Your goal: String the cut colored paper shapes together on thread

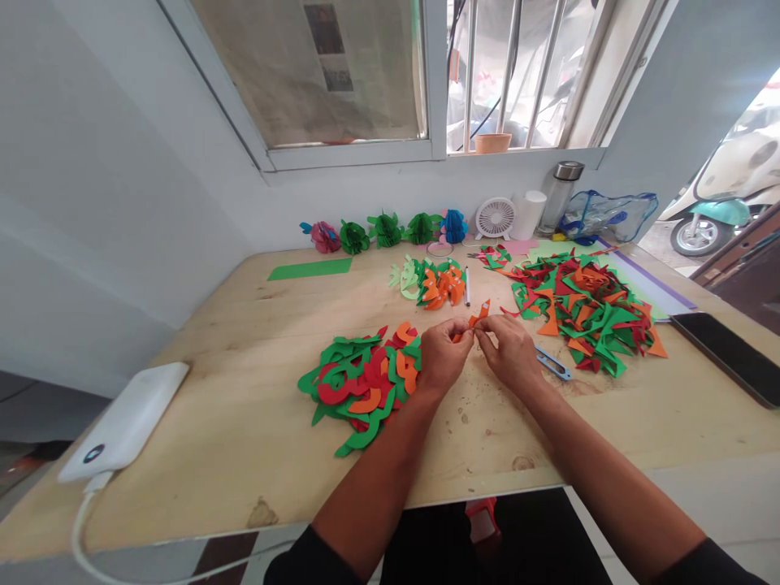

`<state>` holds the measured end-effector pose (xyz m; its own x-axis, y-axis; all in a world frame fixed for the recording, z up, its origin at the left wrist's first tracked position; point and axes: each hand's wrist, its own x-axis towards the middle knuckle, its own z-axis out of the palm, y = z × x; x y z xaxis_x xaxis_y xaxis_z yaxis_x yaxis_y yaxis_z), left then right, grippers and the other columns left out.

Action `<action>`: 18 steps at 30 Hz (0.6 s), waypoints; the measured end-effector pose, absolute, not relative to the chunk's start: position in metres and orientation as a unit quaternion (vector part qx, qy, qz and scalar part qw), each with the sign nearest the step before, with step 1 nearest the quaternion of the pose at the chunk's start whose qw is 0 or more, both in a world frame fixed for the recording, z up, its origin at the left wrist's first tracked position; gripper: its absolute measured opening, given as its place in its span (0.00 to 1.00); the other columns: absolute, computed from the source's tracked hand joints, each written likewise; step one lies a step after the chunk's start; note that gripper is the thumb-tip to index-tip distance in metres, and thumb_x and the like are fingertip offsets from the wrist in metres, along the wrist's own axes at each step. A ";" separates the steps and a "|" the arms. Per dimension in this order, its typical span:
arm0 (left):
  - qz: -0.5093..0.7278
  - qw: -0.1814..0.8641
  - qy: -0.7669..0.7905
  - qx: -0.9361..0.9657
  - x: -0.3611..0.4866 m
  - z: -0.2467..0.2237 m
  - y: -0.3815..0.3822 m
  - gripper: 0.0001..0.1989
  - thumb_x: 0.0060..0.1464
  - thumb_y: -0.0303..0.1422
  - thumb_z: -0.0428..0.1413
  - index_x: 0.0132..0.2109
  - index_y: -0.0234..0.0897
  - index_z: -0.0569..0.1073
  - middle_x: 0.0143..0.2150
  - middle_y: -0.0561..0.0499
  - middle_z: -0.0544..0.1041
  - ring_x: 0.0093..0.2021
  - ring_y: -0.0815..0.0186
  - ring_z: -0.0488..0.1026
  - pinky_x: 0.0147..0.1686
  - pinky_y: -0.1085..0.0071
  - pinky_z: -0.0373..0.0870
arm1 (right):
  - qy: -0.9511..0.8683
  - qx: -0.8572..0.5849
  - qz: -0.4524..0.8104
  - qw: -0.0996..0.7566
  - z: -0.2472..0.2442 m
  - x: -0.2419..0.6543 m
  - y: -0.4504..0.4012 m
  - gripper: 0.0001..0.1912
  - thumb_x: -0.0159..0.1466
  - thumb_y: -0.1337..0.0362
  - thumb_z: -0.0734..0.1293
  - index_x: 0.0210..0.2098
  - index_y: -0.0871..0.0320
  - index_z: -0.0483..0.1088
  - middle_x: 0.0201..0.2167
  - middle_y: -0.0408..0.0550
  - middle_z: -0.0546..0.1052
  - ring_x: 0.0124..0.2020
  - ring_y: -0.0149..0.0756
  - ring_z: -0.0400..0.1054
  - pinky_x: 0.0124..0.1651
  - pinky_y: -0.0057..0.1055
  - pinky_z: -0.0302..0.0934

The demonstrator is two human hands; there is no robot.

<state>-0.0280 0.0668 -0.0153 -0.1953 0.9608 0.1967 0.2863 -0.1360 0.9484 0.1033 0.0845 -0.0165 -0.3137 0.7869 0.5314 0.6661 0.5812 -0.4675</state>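
Occupying the room before me: one pale wooden table (pixel 231 455), far edge along the white wall (pixel 341 191). Left hand (pixel 447 356): thumb and fingers pinching one small orange paper cut-out with white patches (pixel 482 312). Right hand (pixel 510 351): fingertips pinching the same cut-out, held between both hands, about midway from near edge to far edge. Left of the left hand: one loose heap of curved green, red and orange paper shapes (pixel 366 380). Just beside the right wrist: one slim pale-blue tool (pixel 553 364); beyond it, towards the far right corner, one heap of pointed green, red and orange paper pieces (pixel 594 305). Along the far edge: five pleated paper figures (pixel 385 231), pink, green and blue; one small white fan (pixel 496 218). Right edge: one black phone (pixel 731 355). Left edge: one white rectangular power bank (pixel 131 418), cable attached
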 end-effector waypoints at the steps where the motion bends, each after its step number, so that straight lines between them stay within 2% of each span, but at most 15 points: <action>1: 0.522 0.316 0.575 0.545 -0.028 -0.015 0.067 0.07 0.46 0.31 0.54 0.28 0.34 0.76 0.25 0.53 0.75 0.27 0.69 0.70 0.31 0.75 0.64 | -0.803 -0.453 0.084 0.378 -0.017 0.103 0.084 0.06 0.61 0.66 0.61 0.30 0.56 0.69 0.30 0.50 0.76 0.35 0.41 0.67 0.42 0.36 0.59; 11: 0.543 0.294 0.596 0.513 -0.028 -0.016 0.069 0.06 0.45 0.31 0.54 0.26 0.34 0.75 0.23 0.54 0.75 0.25 0.70 0.68 0.27 0.76 0.62 | -0.740 -0.487 0.242 0.397 -0.019 0.097 0.084 0.11 0.59 0.67 0.60 0.37 0.56 0.71 0.33 0.48 0.78 0.35 0.37 0.71 0.38 0.33 0.62; 14: 0.555 0.317 0.585 0.498 -0.028 -0.017 0.071 0.05 0.43 0.30 0.56 0.26 0.34 0.75 0.23 0.53 0.75 0.25 0.70 0.69 0.28 0.75 0.63 | -0.719 -0.490 0.277 0.408 -0.018 0.097 0.084 0.12 0.58 0.67 0.60 0.39 0.56 0.71 0.33 0.48 0.79 0.35 0.36 0.71 0.37 0.32 0.62; 18: 0.588 0.393 0.559 0.433 -0.029 -0.013 0.072 0.05 0.41 0.31 0.58 0.25 0.33 0.74 0.21 0.54 0.73 0.23 0.71 0.68 0.26 0.76 0.63 | -0.685 -0.502 0.296 0.436 -0.015 0.102 0.087 0.17 0.57 0.67 0.60 0.47 0.58 0.68 0.31 0.47 0.79 0.31 0.35 0.71 0.35 0.31 0.62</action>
